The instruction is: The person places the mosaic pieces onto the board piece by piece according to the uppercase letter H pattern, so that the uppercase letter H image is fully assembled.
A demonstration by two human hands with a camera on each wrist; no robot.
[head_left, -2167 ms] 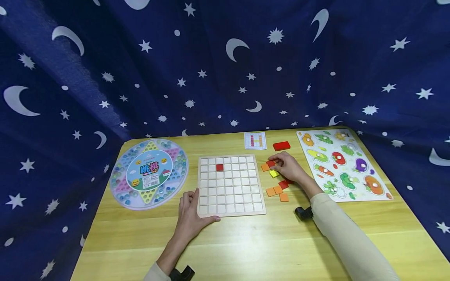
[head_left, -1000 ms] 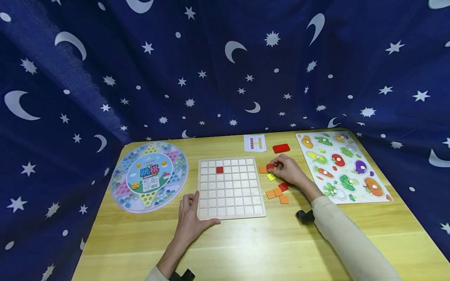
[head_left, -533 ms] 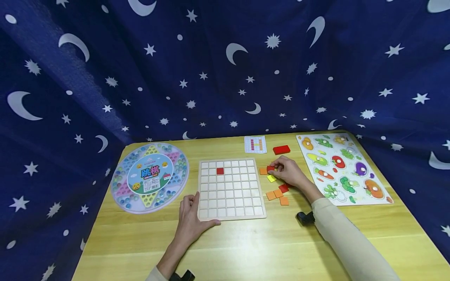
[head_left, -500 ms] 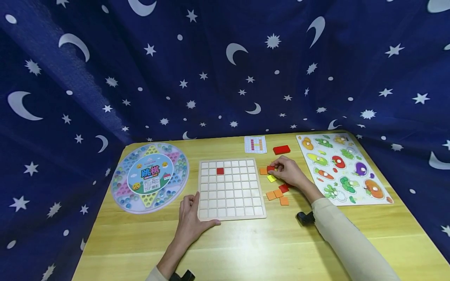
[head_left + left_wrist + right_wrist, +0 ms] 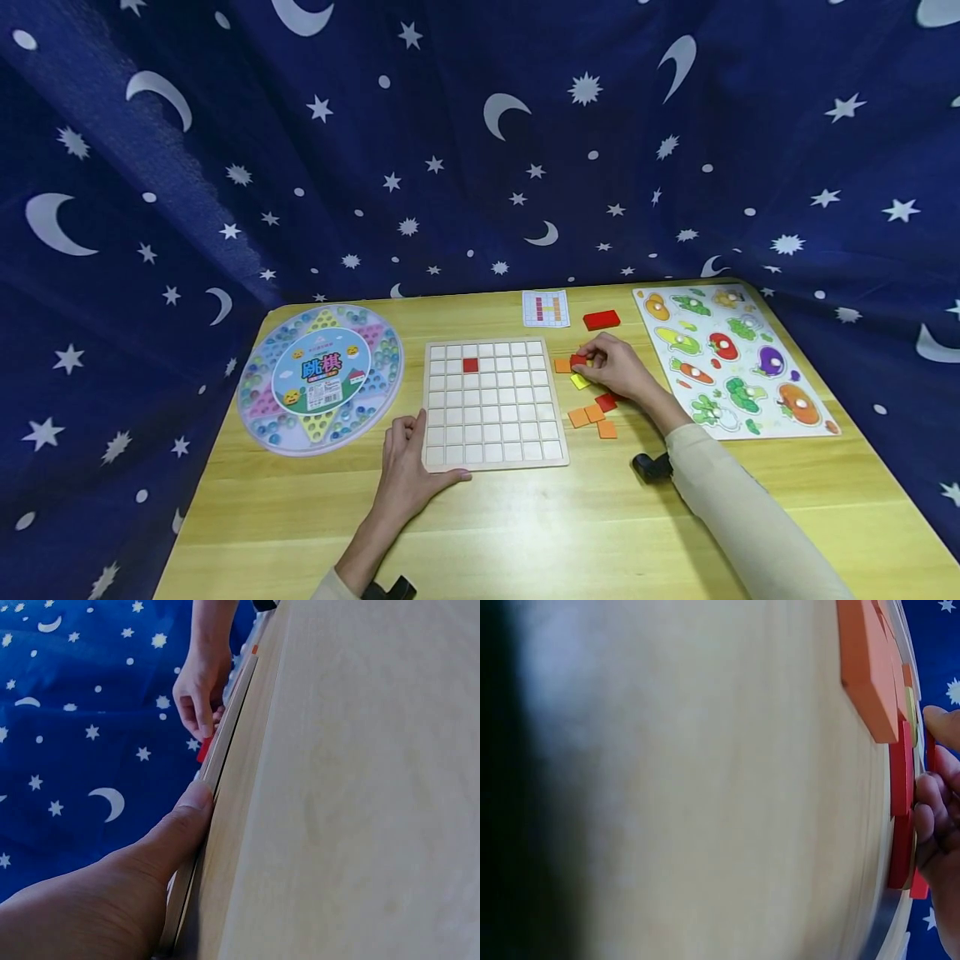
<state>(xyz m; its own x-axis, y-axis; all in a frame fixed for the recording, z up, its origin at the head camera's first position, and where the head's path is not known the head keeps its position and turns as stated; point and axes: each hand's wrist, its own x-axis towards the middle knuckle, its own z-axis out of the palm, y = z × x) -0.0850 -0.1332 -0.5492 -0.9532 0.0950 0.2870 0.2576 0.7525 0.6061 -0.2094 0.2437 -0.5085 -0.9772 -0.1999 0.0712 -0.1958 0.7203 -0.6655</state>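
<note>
A wooden grid board [image 5: 495,402] lies mid-table, with one red square tile [image 5: 470,365] set in an upper-left cell. My left hand [image 5: 405,457] holds the board's near left corner, thumb along the front edge and fingers at the left side. Right of the board, my right hand [image 5: 618,367] pinches a red tile [image 5: 204,750] between thumb and fingers. An orange tile [image 5: 562,366] and a yellow tile [image 5: 580,381] lie close by its fingertips. Nearer me are another red tile [image 5: 606,402] and several orange tiles [image 5: 579,417].
Behind the board lies a pattern card [image 5: 546,309], with a red block [image 5: 602,320] beside it. A round marble game board [image 5: 320,379] is at the left, and a vegetable puzzle board [image 5: 731,358] at the right. A star-and-moon cloth [image 5: 480,150] hangs behind the table.
The right hand has shifted slightly among the tiles and pinches the red one; the yellow tile beneath has moved a little. Over the last half second little differs. The left hand stays at the board's corner.
</note>
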